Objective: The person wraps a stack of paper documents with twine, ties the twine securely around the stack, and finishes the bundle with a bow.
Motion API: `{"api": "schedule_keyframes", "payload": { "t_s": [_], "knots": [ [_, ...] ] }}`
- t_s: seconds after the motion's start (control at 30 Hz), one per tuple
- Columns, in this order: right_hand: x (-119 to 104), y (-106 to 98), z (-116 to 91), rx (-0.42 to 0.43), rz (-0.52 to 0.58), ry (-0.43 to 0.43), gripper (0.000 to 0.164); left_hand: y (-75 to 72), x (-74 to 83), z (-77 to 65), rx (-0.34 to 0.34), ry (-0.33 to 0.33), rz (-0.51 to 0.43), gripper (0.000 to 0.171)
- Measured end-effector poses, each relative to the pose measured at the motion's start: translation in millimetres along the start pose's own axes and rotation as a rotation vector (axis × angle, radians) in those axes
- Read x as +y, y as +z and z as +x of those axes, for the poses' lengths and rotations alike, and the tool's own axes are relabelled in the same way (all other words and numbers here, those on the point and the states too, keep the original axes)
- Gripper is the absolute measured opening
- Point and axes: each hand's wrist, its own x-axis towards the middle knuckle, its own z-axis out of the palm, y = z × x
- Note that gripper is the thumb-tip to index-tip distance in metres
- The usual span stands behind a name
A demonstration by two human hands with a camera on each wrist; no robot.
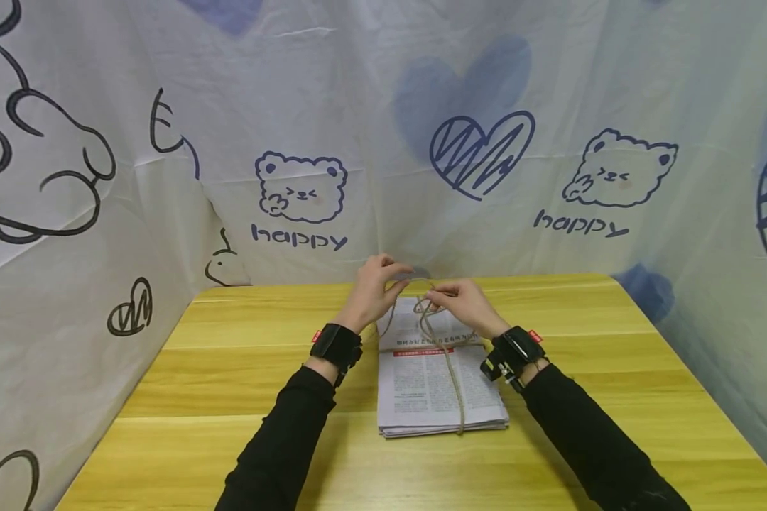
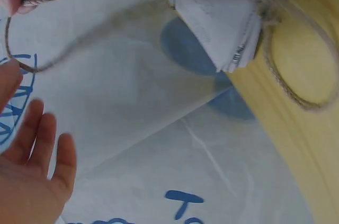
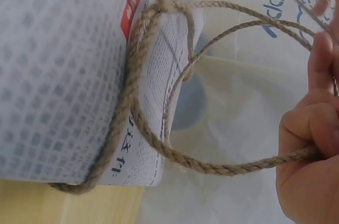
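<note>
A flat stack of newspapers (image 1: 415, 390) lies on the table, with brown twine (image 3: 228, 169) running across it both ways. The strands meet at a knot (image 3: 167, 6) on top of the stack. Over the far end of the papers, my left hand (image 1: 369, 294) pinches a strand between thumb and forefinger, its other fingers (image 2: 45, 139) extended. To its right, my right hand (image 1: 468, 305) grips the twine with curled fingers. Loops hang between the knot and both hands. Part of the left thumb and forefinger falls outside the left wrist view.
The yellow wood-grain table (image 1: 249, 383) reaches out to both sides of the stack. A pale curtain (image 1: 371, 128) printed with bears and hearts hangs behind it and along the sides. Black bands (image 1: 337, 345) with devices sit on both wrists.
</note>
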Motion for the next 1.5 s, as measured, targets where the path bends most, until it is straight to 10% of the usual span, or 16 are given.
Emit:
{"api": "schedule_keyframes", "payload": {
  "t_s": [0.17,0.63,1.0,1.5],
  "knots": [
    [1,-3,1,0.014,0.052,0.038,0.034,1.2,-5.2,-8.4,0.051,-0.069,-0.064,0.013],
    [1,-8,-1,-0.044,0.190,0.079,0.036,27.0,6.2,-19.1,-0.229,-0.176,-0.149,0.030],
    [8,-12,1,-0.032,0.185,0.083,0.038,34.6,13.0,-23.3,-0.270,-0.196,-0.198,0.016],
    [12,-14,4,-0.095,0.580,0.181,0.033,32.7,8.8,-43.5,-0.444,-0.198,-0.184,0.020]
  ]
}}
